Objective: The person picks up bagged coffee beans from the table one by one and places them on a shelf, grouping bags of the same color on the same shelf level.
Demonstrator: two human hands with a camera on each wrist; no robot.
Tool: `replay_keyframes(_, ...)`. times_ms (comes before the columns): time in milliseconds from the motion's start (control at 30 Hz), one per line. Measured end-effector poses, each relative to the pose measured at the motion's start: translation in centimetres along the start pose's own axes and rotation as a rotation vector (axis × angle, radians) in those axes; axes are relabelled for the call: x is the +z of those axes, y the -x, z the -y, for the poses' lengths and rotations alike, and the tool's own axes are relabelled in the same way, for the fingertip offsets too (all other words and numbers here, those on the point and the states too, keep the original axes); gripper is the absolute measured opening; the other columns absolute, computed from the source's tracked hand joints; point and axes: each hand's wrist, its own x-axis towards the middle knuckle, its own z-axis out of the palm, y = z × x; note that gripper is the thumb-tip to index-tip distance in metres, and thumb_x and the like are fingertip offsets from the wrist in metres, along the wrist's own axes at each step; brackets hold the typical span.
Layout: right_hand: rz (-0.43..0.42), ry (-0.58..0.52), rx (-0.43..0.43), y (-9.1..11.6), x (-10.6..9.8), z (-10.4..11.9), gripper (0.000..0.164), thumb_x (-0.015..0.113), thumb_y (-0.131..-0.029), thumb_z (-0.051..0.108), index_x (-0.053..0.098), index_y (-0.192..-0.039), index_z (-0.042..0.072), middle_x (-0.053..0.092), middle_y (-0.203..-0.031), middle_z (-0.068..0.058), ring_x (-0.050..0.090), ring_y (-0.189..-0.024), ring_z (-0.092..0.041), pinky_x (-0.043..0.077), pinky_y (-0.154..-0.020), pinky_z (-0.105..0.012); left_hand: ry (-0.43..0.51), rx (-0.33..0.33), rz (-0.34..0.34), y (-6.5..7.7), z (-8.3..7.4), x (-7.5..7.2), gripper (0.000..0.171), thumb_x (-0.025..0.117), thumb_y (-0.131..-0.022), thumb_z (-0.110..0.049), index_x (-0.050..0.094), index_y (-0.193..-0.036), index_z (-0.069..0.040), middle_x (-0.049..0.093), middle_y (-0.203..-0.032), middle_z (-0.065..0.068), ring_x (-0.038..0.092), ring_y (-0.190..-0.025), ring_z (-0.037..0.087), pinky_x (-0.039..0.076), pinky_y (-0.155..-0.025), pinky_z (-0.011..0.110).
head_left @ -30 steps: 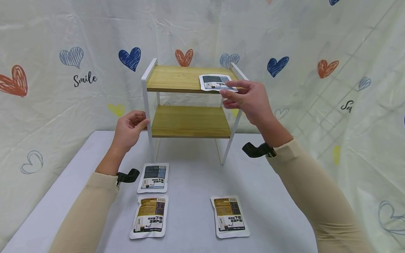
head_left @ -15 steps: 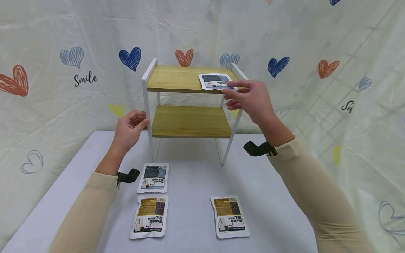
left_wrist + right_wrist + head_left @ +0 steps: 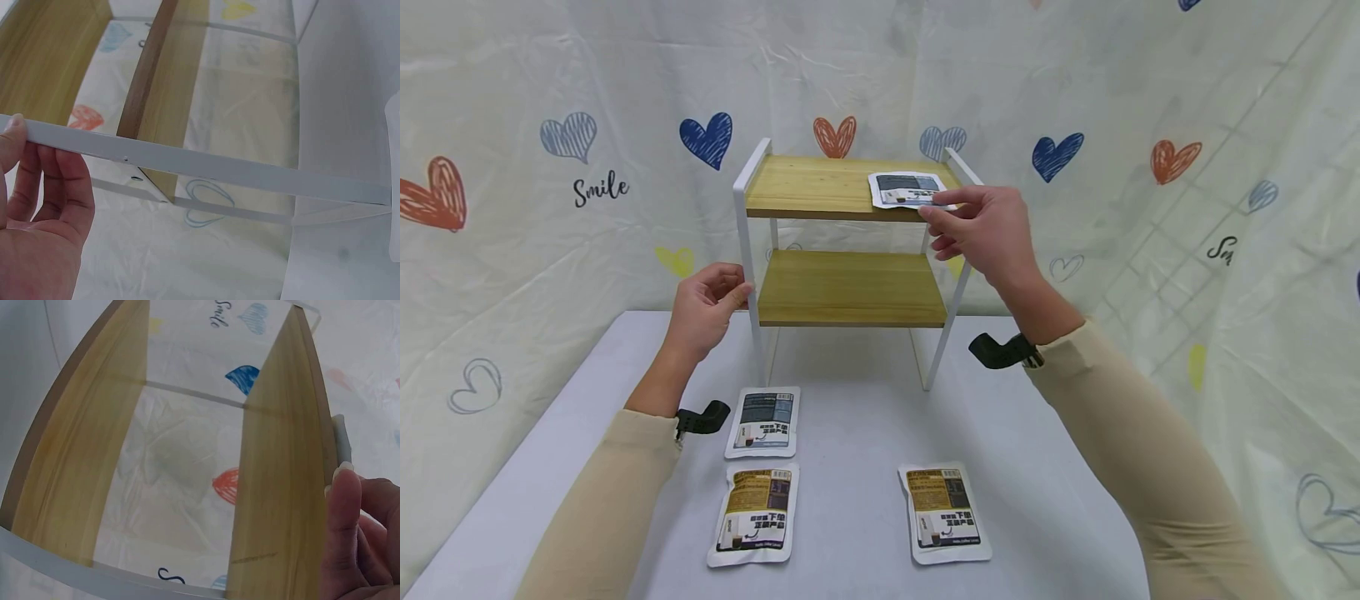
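Observation:
A two-tier shelf rack [image 3: 820,187] with wooden boards and a white frame stands on the table. My left hand [image 3: 703,310] grips its left front upright [image 3: 219,167] between thumb and fingers. On the right part of the top board lies a white pouch with a blue-grey label [image 3: 904,190]. My right hand [image 3: 988,233] pinches this pouch at its near right corner, by the board's front edge. The right wrist view shows only the pouch's edge [image 3: 342,440], beyond the thumb; the board hides the rest.
Another blue-grey pouch [image 3: 765,422] lies before the rack's left front foot. Nearer me is a brown-labelled pouch [image 3: 754,517], with a second brown-labelled pouch [image 3: 946,515] to the right. A white sheet with printed hearts [image 3: 880,75] hangs behind the rack.
The pouch in my right hand has shifted slightly back and left on the top board, and the right hand has followed it. My left hand stays on the upright.

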Motion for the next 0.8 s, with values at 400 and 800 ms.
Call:
replay_keyframes(400, -0.013, 0.067, -0.039, -0.49, 0.53, 0.21, 0.039, 0.08, -0.09, 0.034, 0.076, -0.122, 0.012, 0.076, -0.092, -0.013, 0.073, -0.066, -0.017, 0.062, -0.065, -0.025, -0.002, 0.001, 0.021, 0.12, -0.44, -0.06, 0.032, 0.069, -0.099, -0.018, 0.065, -0.124, 0.001, 0.067, -0.101, -0.008, 0.068, -0.091, 0.004, 0.057, -0.081, 0.012)
replay_keyframes(800, -0.018, 0.074, -0.04, -0.56, 0.65, 0.3, 0.037, 0.078, -0.092, 0.032, 0.075, -0.123, 0.011, 0.075, -0.094, -0.014, 0.073, -0.067, -0.018, 0.062, -0.065, -0.025, -0.008, -0.006, 0.001, 0.0, -0.16, 0.06, 0.03, 0.069, -0.098, -0.021, 0.067, -0.121, -0.003, 0.068, -0.101, -0.009, 0.068, -0.091, 0.005, 0.058, -0.081, 0.013)
